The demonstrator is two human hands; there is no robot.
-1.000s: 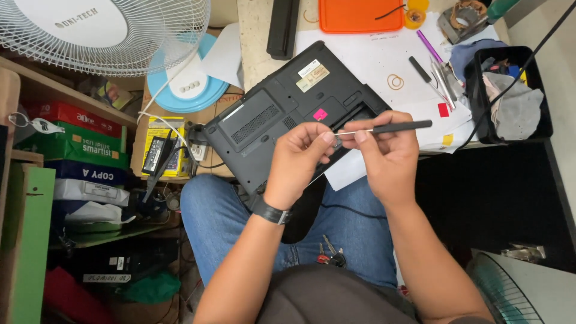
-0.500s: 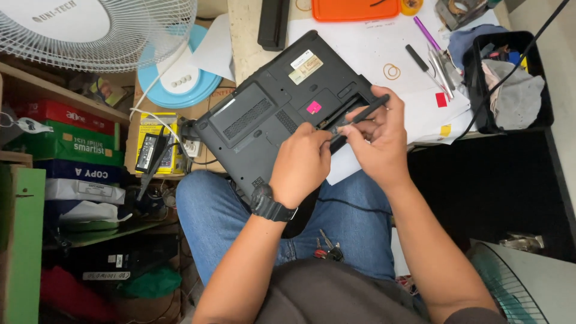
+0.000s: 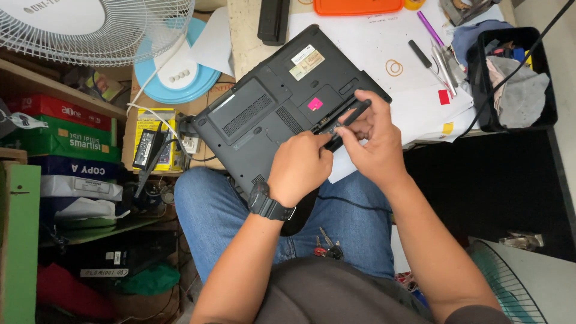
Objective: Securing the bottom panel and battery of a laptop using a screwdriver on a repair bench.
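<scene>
I hold a thin black tool (image 3: 349,115) in my right hand (image 3: 373,144). It is long and dark, like a pen or a small screwdriver. My fingers are pinched around its lower part. Its long line runs on a slant, from down by my left hand up toward the far right corner of the laptop. I cannot tell which end is the tip, because my fingers hide the low end.

The tool lies right over the near right edge of a black laptop (image 3: 282,102). The laptop is flipped over, so I see its bottom. It has air slots, a white sticker and a small pink sticker. It sits tilted, half on my lap and half on the near edge of the tabletop (image 3: 372,42).

My left hand (image 3: 298,168) is curled, with the finger ends pressed on the laptop edge, just beside the low end of the tool. I wear a black watch (image 3: 270,204) on that wrist.

On the tabletop there is white paper under the laptop, a rubber band (image 3: 394,67) and a purple pen (image 3: 430,27) near the far edge. A black bin (image 3: 543,90) stands at the right edge.
</scene>
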